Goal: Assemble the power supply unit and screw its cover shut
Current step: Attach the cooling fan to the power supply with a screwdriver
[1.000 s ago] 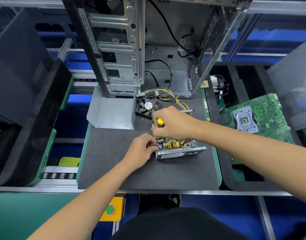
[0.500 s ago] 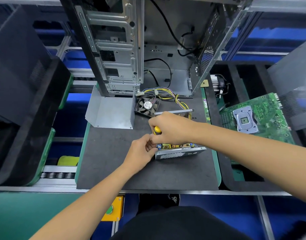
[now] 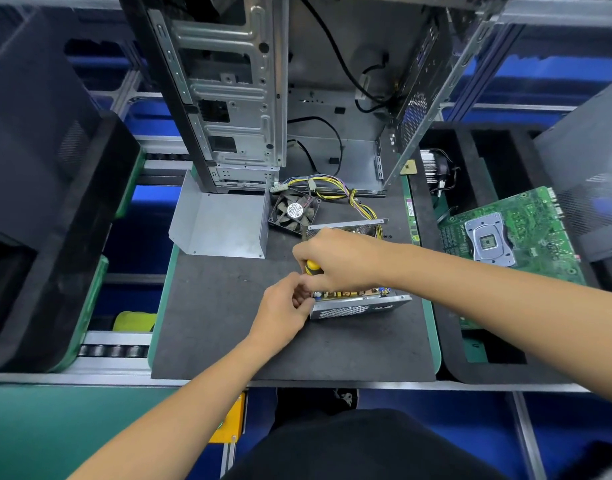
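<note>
Head view, looking down at a dark work mat (image 3: pixel 228 323). Nearest, the left hand (image 3: pixel 284 311) reaches in from below, fingers curled against the left end of the open power supply unit (image 3: pixel 358 301); what they pinch, if anything, cannot be told. Just above, touching it, the right hand (image 3: pixel 335 259) has fingers wrapped around a yellow-handled screwdriver (image 3: pixel 312 267), pointing down into the unit's left corner. The unit lies mid-mat, long axis left to right, directly under both hands. Farther back and left rests the loose metal cover (image 3: pixel 221 225), well apart; the left hand is nearer it. Beyond: a fan (image 3: pixel 294 211), wiring (image 3: pixel 335 192), and a computer case (image 3: pixel 235 98).
</note>
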The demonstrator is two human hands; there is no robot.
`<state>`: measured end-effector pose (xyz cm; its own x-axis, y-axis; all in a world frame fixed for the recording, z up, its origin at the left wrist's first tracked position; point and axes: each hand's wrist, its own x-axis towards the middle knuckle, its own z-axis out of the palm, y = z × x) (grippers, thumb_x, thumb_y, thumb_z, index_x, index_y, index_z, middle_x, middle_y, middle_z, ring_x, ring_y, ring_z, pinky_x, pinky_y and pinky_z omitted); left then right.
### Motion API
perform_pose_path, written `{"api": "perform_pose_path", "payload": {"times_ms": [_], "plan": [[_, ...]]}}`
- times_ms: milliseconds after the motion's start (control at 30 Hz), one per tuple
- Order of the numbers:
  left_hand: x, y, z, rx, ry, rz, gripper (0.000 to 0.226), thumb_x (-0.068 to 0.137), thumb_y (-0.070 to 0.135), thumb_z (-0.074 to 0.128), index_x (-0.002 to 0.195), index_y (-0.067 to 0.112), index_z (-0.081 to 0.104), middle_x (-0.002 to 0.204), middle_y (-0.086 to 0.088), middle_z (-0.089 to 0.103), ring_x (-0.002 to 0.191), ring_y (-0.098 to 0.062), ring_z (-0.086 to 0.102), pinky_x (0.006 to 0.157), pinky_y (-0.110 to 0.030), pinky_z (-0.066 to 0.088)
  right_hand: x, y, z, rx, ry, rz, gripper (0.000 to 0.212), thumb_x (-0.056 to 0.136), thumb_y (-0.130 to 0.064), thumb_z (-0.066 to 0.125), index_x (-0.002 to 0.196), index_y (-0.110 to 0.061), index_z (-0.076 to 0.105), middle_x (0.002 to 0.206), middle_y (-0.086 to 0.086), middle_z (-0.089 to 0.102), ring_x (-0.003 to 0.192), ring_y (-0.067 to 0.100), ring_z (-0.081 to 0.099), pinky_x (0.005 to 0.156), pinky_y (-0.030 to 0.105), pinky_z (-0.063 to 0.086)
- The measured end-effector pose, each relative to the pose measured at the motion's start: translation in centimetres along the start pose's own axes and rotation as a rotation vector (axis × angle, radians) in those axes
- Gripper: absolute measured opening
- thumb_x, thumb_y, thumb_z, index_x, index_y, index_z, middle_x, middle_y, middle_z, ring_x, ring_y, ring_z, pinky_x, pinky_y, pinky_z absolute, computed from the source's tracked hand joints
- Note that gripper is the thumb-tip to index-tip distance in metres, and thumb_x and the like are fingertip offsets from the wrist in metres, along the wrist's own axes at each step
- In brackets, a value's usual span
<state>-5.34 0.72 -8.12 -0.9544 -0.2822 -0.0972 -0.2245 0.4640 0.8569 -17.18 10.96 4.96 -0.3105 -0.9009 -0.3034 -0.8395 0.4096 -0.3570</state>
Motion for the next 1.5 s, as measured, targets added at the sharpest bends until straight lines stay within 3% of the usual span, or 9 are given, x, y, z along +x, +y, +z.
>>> {"api": "perform_pose_path", "payload": {"times_ms": [100, 233, 400, 600, 767, 933, 1133, 1267, 1500], "plan": [[0.0, 0.0, -0.2, -0.034, -0.003, -0.034, 0.011, 0.079, 0.006, 0.07, 0.083, 0.012, 0.062, 0.065, 0.01, 0.055, 0.057, 0.001, 0.048, 0.056, -0.008, 0.04, 0.0, -0.1, 0.1, -0.051, -0.013, -0.056, 0.019, 0.087, -0.031, 0.059, 0.086, -0.012, 0.057, 0.079, 0.007, 0.063, 0.078, 0.026, 0.058, 0.063, 0.04, 0.049], [0.7, 0.2, -0.9, -0.099, -0.043, -0.101, 0.03, 0.073, 0.003, 0.075, 0.068, 0.026, 0.057, 0.058, 0.012, 0.055, 0.052, 0.004, 0.047, 0.054, -0.007, 0.039, 0.2, -0.4, -0.6, -0.2, -0.057, -0.167, 0.015, 0.092, -0.029, 0.052, 0.088, -0.015, 0.054, 0.077, 0.004, 0.055, 0.078, 0.027, 0.057, 0.063, 0.039, 0.047], [1.7, 0.1, -1.2, -0.059, -0.128, -0.197, 0.013, 0.069, 0.006, 0.078, 0.077, 0.005, 0.068, 0.067, 0.005, 0.062, 0.055, 0.001, 0.05, 0.056, -0.007, 0.04, 1.2, -1.4, -1.5, -0.443, -0.133, -0.28, 0.013, 0.093, -0.027, 0.051, 0.09, -0.014, 0.048, 0.091, 0.008, 0.061, 0.077, 0.028, 0.057, 0.058, 0.034, 0.036], [2.1, 0.6, -1.9, 0.002, -0.192, -0.197, 0.031, 0.07, 0.006, 0.074, 0.057, 0.023, 0.053, 0.053, 0.014, 0.052, 0.048, 0.002, 0.045, 0.05, -0.006, 0.033, 1.2, -2.4, -1.4, -0.477, -0.157, -0.236, 0.013, 0.09, -0.024, 0.053, 0.095, -0.012, 0.054, 0.093, 0.009, 0.062, 0.068, 0.024, 0.044, 0.047, 0.028, 0.022], [2.1, 0.8, -2.4, -0.097, -0.235, -0.184, 0.018, 0.072, -0.002, 0.074, 0.08, 0.013, 0.068, 0.069, 0.009, 0.061, 0.058, -0.002, 0.05, 0.061, -0.01, 0.043, 1.5, -1.7, -2.0, -0.383, -0.122, -0.078, 0.018, 0.091, -0.023, 0.055, 0.101, -0.009, 0.06, 0.095, 0.012, 0.063, 0.087, 0.029, 0.061, 0.058, 0.028, 0.033], [2.2, 0.7, -2.6, -0.128, -0.23, -0.186, 0.046, 0.071, -0.002, 0.076, 0.057, 0.041, 0.066, 0.06, 0.014, 0.062, 0.056, -0.002, 0.051, 0.055, -0.008, 0.042, 1.5, -2.2, -0.9, -0.458, -0.058, -0.026, 0.021, 0.095, -0.026, 0.05, 0.099, -0.008, 0.059, 0.094, 0.013, 0.063, 0.073, 0.028, 0.054, 0.048, 0.028, 0.031], [1.8, 0.5, -2.0, -0.072, -0.204, -0.201, 0.029, 0.07, 0.005, 0.078, 0.062, 0.027, 0.06, 0.057, 0.015, 0.059, 0.054, 0.0, 0.049, 0.051, -0.008, 0.039, 0.9, -2.0, -1.8, -0.343, -0.187, -0.1, 0.017, 0.091, -0.026, 0.05, 0.097, -0.012, 0.043, 0.109, 0.008, 0.043, 0.078, 0.022, 0.048, 0.067, 0.034, 0.04], [1.8, 0.6, -1.7, -0.059, -0.187, -0.218, 0.026, 0.07, 0.003, 0.076, 0.063, 0.022, 0.06, 0.056, 0.015, 0.057, 0.049, 0.004, 0.047, 0.052, -0.005, 0.039, 0.7, -2.7, -1.9, -0.509, -0.113, -0.159, 0.016, 0.088, -0.023, 0.055, 0.097, -0.01, 0.058, 0.1, 0.008, 0.056, 0.071, 0.022, 0.05, 0.053, 0.026, 0.026], [1.8, 0.8, -1.5, -0.033, -0.159, -0.194, 0.049, 0.068, -0.007, 0.068, 0.039, 0.026, 0.047, 0.04, 0.018, 0.047, 0.041, 0.004, 0.04, 0.045, -0.005, 0.031, -0.4, -3.0, -0.6, -0.593, -0.1, -0.105, 0.02, 0.091, -0.016, 0.046, 0.101, -0.009, 0.061, 0.1, 0.012, 0.065, 0.086, 0.032, 0.065, 0.058, 0.031, 0.037]]}}
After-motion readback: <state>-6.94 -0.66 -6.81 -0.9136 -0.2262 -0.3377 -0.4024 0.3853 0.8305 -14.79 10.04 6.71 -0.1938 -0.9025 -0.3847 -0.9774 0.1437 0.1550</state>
